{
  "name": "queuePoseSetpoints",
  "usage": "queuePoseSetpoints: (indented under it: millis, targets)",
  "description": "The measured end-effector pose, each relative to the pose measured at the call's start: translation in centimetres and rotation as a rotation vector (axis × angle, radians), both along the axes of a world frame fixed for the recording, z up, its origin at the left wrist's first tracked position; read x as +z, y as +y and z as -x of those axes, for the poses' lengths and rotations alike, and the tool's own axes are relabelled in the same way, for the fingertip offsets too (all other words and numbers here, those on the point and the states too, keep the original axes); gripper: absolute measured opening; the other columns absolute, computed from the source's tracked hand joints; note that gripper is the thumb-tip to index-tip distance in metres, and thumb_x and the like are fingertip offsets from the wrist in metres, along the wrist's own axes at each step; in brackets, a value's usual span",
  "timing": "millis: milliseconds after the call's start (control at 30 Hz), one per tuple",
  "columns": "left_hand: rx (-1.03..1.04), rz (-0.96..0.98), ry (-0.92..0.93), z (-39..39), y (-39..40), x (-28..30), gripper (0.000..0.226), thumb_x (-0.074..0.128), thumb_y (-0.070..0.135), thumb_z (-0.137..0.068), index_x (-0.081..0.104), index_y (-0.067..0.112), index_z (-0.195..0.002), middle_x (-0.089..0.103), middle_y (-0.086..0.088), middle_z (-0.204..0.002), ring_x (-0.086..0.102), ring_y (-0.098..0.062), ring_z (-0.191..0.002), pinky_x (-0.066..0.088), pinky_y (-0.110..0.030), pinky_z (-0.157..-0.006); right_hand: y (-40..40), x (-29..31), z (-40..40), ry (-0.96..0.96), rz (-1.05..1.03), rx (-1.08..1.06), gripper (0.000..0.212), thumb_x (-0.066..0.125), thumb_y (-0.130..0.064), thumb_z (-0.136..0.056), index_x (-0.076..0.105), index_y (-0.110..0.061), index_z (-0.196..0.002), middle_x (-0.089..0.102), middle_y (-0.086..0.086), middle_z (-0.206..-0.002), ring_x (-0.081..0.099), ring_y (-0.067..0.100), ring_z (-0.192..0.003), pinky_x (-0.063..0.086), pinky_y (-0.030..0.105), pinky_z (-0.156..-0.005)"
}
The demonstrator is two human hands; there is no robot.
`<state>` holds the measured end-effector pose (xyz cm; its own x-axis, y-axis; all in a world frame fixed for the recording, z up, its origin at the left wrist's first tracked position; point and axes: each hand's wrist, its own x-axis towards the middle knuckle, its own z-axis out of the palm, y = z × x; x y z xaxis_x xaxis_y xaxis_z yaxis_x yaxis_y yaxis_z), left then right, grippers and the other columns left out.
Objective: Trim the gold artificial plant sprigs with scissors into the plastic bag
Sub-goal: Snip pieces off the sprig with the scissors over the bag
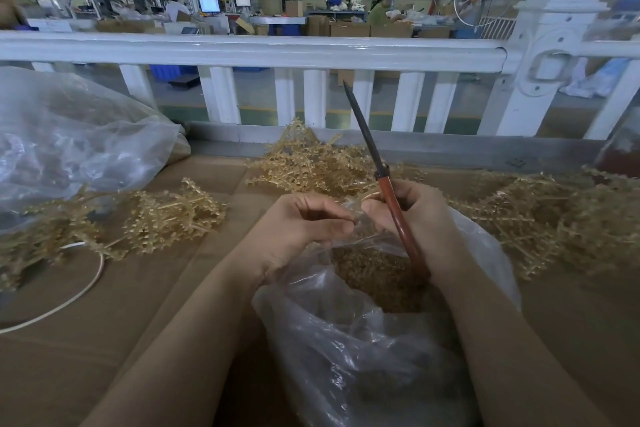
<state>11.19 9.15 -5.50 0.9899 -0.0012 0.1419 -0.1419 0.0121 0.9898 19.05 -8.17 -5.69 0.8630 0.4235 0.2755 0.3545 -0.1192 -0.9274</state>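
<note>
A clear plastic bag [363,350] sits open in front of me, holding a heap of cut gold pieces [377,270]. My right hand [419,215] grips red-handled scissors [391,198], whose closed dark blades point up and away. My left hand [301,225] pinches the bag's rim, or a small gold piece at it, right beside my right thumb. Untrimmed gold sprigs lie in piles on the cardboard: one at the left [166,218], one behind my hands [311,163], one at the right [540,218].
A large clear bag [69,142] with gold material lies at the far left. A white cord [79,291] curves over the brown cardboard work surface [121,340]. A white railing [263,52] runs along the back edge, with a factory floor and workers beyond.
</note>
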Motion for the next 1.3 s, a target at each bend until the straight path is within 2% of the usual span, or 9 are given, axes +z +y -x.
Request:
queuePoseSetpoints:
  millis: [300, 367, 467, 600, 700, 867, 1033, 1167, 1300]
  targets:
    - [-0.01, 0.03, 0.073, 0.1, -0.5, 0.1, 0.012, 0.079, 0.015, -0.065, 0.079, 0.02, -0.076, 0.07, -0.002, -0.073, 0.063, -0.01, -0.066, 0.052, -0.018, -0.063, 0.1, 0.3, 0.2, -0.004, 0.026, 0.016, 0.015, 0.077, -0.017, -0.088, 0.071, -0.017, -0.075, 0.067, -0.006, -0.06, 0.063, 0.007, -0.058, 0.056, 0.027, -0.067]
    - [0.027, 0.108, 0.074, 0.1, -0.5, 0.2, 0.012, 0.079, 0.014, -0.064, 0.079, 0.02, -0.075, 0.069, -0.001, -0.072, 0.061, -0.009, -0.064, 0.051, -0.019, -0.062, 0.1, 0.3, 0.2, -0.008, 0.0, 0.0, 0.015, 0.081, -0.025, -0.084, 0.072, -0.015, -0.078, 0.069, -0.004, -0.064, 0.064, 0.009, -0.061, 0.056, 0.032, -0.069]
    - [0.112, 0.312, 0.097, -0.1, -0.6, 0.2, 0.011, 0.076, 0.01, -0.064, 0.079, 0.016, -0.074, 0.068, -0.002, -0.068, 0.061, -0.009, -0.06, 0.052, -0.018, -0.06, 0.1, 0.3, 0.4, -0.021, -0.033, -0.031, 0.04, 0.081, -0.05, -0.067, 0.073, -0.013, -0.081, 0.072, 0.006, -0.073, 0.068, 0.022, -0.07, 0.057, 0.043, -0.077]
    - [0.188, 0.456, 0.145, -0.4, -1.0, 0.1, 0.009, 0.074, 0.009, -0.065, 0.077, 0.014, -0.071, 0.07, -0.002, -0.068, 0.066, -0.008, -0.058, 0.055, -0.017, -0.059, 0.4, -0.1, 0.3, -0.017, -0.016, -0.003, 0.048, 0.086, -0.066, -0.06, 0.07, -0.025, -0.081, 0.071, -0.008, -0.073, 0.067, 0.006, -0.07, 0.054, 0.028, -0.073]
    - [0.232, 0.523, 0.149, -0.6, -1.0, 0.1, 0.012, 0.073, 0.009, -0.065, 0.074, 0.013, -0.077, 0.069, -0.001, -0.068, 0.064, -0.008, -0.058, 0.055, -0.017, -0.059, 0.5, -0.3, 0.1, -0.045, -0.022, 0.022, 0.047, 0.075, -0.069, -0.059, 0.068, -0.03, -0.083, 0.071, -0.012, -0.077, 0.066, 0.002, -0.074, 0.05, 0.015, -0.07]
    - [0.335, 0.516, 0.136, -0.8, -1.0, -0.1, 0.021, 0.074, 0.011, -0.063, 0.069, 0.013, -0.083, 0.066, 0.003, -0.067, 0.057, -0.005, -0.056, 0.047, -0.016, -0.058, 0.6, -0.6, 0.2, -0.102, 0.104, 0.072, 0.051, 0.07, -0.076, -0.063, 0.065, -0.032, -0.087, 0.07, -0.012, -0.081, 0.065, 0.001, -0.069, 0.05, 0.021, -0.066]
    - [0.441, 0.489, 0.167, -1.0, -1.0, -0.3, 0.019, 0.075, 0.01, -0.064, 0.071, 0.013, -0.082, 0.068, 0.002, -0.069, 0.057, -0.005, -0.057, 0.045, -0.019, -0.058, 0.6, -0.3, 0.3, -0.107, 0.126, 0.14, 0.047, 0.071, -0.078, -0.06, 0.067, -0.037, -0.083, 0.07, -0.023, -0.078, 0.066, -0.005, -0.073, 0.047, 0.006, -0.064]
    - [0.526, 0.494, 0.189, -1.2, -0.8, -0.6, 0.012, 0.069, 0.001, -0.083, 0.069, 0.013, -0.082, 0.067, 0.005, -0.063, 0.057, -0.004, -0.054, 0.043, -0.02, -0.058, 0.5, -0.4, 0.3, -0.126, 0.18, 0.179, 0.058, 0.072, -0.084, -0.054, 0.068, -0.032, -0.078, 0.07, -0.018, -0.075, 0.065, -0.002, -0.069, 0.047, 0.007, -0.062]
    - [0.571, 0.526, 0.201, -1.3, -0.7, -0.8, 0.011, 0.068, 0.001, -0.085, 0.07, 0.011, -0.083, 0.065, 0.005, -0.059, 0.055, -0.005, -0.053, 0.047, -0.017, -0.051, 0.2, -0.6, 0.0, -0.108, 0.175, 0.189, 0.067, 0.068, -0.089, -0.047, 0.071, -0.03, -0.079, 0.073, -0.007, -0.08, 0.068, 0.009, -0.073, 0.055, 0.016, -0.067]
